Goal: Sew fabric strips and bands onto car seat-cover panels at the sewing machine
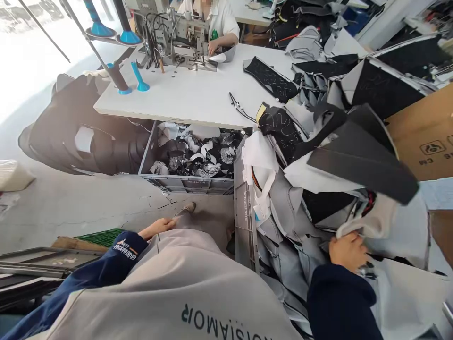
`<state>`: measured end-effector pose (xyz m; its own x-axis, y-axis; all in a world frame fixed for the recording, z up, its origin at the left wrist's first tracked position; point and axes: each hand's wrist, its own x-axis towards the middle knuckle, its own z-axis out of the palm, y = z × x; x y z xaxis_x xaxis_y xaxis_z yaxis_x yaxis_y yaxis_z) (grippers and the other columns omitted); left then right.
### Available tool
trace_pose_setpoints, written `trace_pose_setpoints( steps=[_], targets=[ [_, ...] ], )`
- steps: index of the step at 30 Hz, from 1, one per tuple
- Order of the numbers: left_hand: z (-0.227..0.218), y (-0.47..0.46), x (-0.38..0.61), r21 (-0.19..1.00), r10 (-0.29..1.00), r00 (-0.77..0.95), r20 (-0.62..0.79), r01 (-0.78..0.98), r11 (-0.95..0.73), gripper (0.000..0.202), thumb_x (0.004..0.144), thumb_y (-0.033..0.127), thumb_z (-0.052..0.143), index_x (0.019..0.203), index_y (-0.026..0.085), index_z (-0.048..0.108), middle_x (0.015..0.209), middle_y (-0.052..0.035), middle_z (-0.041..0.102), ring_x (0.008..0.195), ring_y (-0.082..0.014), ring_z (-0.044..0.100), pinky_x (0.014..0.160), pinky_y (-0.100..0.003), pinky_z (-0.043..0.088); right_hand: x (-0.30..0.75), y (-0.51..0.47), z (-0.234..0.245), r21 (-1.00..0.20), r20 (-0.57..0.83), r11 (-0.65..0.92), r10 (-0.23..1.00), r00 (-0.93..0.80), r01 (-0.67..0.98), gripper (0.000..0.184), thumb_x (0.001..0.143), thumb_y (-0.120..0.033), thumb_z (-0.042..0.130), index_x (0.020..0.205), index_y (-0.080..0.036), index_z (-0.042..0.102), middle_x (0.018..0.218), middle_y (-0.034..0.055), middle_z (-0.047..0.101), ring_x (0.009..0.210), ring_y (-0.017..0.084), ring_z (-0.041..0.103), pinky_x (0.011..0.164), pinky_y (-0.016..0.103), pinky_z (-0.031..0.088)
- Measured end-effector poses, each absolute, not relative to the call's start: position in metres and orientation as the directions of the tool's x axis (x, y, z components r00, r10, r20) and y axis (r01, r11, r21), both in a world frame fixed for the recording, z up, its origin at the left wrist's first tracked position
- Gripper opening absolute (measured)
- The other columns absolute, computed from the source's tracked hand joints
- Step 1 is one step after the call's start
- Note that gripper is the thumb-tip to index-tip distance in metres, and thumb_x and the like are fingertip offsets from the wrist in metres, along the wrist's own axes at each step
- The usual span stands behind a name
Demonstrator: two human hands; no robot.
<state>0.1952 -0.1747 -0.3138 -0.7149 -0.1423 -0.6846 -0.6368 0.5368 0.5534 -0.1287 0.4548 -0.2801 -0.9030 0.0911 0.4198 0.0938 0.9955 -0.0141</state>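
My right hand [348, 251] is closed on the edge of a light grey fabric piece [384, 217], which curls up over the fingers. Around it lies a heap of grey cut panels [283, 236], some with dark edges. A large dark panel [361, 153] with a pale underside rests higher on the heap. My left hand [160, 227] is in front of my apron [198, 278], fingers pressed together. Something thin may stick out at its fingertips, but I cannot make out what it is.
Ahead, a co-worker's hand [213, 46] is beside a sewing machine [184, 38] on a white table [170, 101]. Below the table is a grey crate [187, 184] of scraps. Rolled dark material [71, 141] lies left, a cardboard box [424, 132] right. Another grey crate wall [244, 222] borders the heap.
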Motion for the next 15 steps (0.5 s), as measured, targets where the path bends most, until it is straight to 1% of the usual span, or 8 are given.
trace_pose_setpoints(
  steps=[4, 5, 8, 11, 12, 13, 14, 15],
  targets=[
    [-0.292, -0.181, 0.172, 0.662, 0.005, -0.722, -0.692, -0.632, 0.403, 0.074, 0.1, 0.059, 0.014, 0.099, 0.017, 0.074, 0.106, -0.0092, 0.074, 0.098, -0.0229, 0.067, 0.089, -0.029, 0.05, -0.107, 0.437, -0.29, -0.006, 0.347, 0.995, 0.091, -0.933, 0.095, 0.086, 0.078, -0.055, 0.056, 0.131, 0.012, 0.053, 0.101, 0.0414, 0.057, 0.09, 0.048, 0.059, 0.06, 0.052, 0.03],
    [-0.285, -0.183, 0.161, 0.694, 0.063, -0.735, -0.675, -0.603, 0.394, 0.073, 0.099, 0.061, 0.016, 0.098, 0.017, 0.074, 0.109, -0.0081, 0.074, 0.1, -0.0221, 0.066, 0.091, -0.028, 0.05, -0.106, 0.436, -0.285, -0.007, 0.325, 0.994, 0.106, -0.94, 0.11, 0.087, 0.078, -0.057, 0.057, 0.13, 0.013, 0.054, 0.101, 0.0418, 0.058, 0.091, 0.049, 0.059, 0.061, 0.053, 0.032],
    [-0.267, -0.194, 0.126, 0.756, 0.207, -0.762, -0.614, -0.492, 0.432, 0.05, 0.09, 0.062, 0.045, 0.091, 0.019, 0.071, 0.104, -0.005, 0.073, 0.098, -0.022, 0.065, 0.089, -0.027, 0.049, -0.092, 0.423, -0.259, -0.038, 0.342, 0.995, 0.098, -0.935, 0.09, 0.087, 0.076, -0.058, 0.063, 0.131, 0.009, 0.055, 0.112, 0.0438, 0.056, 0.103, 0.053, 0.059, 0.067, 0.058, 0.039],
    [-0.264, -0.208, 0.1, 0.742, 0.199, -0.794, -0.575, -0.403, 0.535, 0.038, 0.084, 0.054, 0.054, 0.093, 0.02, 0.066, 0.1, -0.0053, 0.07, 0.094, -0.0227, 0.063, 0.088, -0.029, 0.048, -0.044, 0.365, -0.239, -0.095, 0.564, 0.995, 0.019, -0.826, -0.042, 0.07, 0.083, -0.045, 0.063, 0.14, -0.005, 0.051, 0.132, 0.0384, 0.051, 0.125, 0.052, 0.05, 0.085, 0.064, 0.044],
    [-0.267, -0.214, 0.095, 0.716, 0.166, -0.802, -0.574, -0.394, 0.576, 0.037, 0.084, 0.054, 0.053, 0.095, 0.021, 0.066, 0.102, -0.0063, 0.069, 0.095, -0.0236, 0.062, 0.089, -0.031, 0.047, -0.023, 0.335, -0.236, -0.123, 0.622, 0.988, 0.001, -0.783, -0.096, 0.06, 0.088, -0.038, 0.059, 0.142, -0.011, 0.05, 0.13, 0.0344, 0.054, 0.126, 0.05, 0.051, 0.089, 0.066, 0.043],
    [-0.271, -0.222, 0.091, 0.681, 0.13, -0.801, -0.584, -0.396, 0.616, 0.037, 0.085, 0.054, 0.052, 0.095, 0.021, 0.065, 0.1, -0.0073, 0.069, 0.094, -0.0248, 0.063, 0.088, -0.033, 0.047, -0.001, 0.302, -0.236, -0.184, 0.621, 0.97, -0.012, -0.784, -0.16, 0.053, 0.092, -0.035, 0.054, 0.142, -0.016, 0.05, 0.126, 0.0305, 0.056, 0.124, 0.048, 0.052, 0.092, 0.066, 0.043],
    [-0.277, -0.23, 0.089, 0.642, 0.099, -0.794, -0.6, -0.404, 0.652, 0.036, 0.085, 0.054, 0.052, 0.091, 0.021, 0.065, 0.095, -0.0081, 0.069, 0.09, -0.0259, 0.063, 0.086, -0.034, 0.047, 0.02, 0.267, -0.237, -0.282, 0.535, 0.929, -0.055, -0.843, -0.24, 0.049, 0.096, -0.032, 0.049, 0.143, -0.018, 0.047, 0.12, 0.0269, 0.058, 0.12, 0.045, 0.055, 0.091, 0.066, 0.045],
    [-0.283, -0.24, 0.087, 0.604, 0.072, -0.784, -0.617, -0.413, 0.681, 0.036, 0.085, 0.054, 0.05, 0.084, 0.021, 0.063, 0.087, -0.0083, 0.067, 0.085, -0.0265, 0.063, 0.082, -0.035, 0.046, 0.039, 0.233, -0.239, -0.307, 0.444, 0.905, -0.136, -0.885, -0.293, 0.041, 0.099, -0.03, 0.044, 0.138, -0.022, 0.051, 0.109, 0.0191, 0.063, 0.107, 0.038, 0.063, 0.084, 0.057, 0.052]
  ],
)
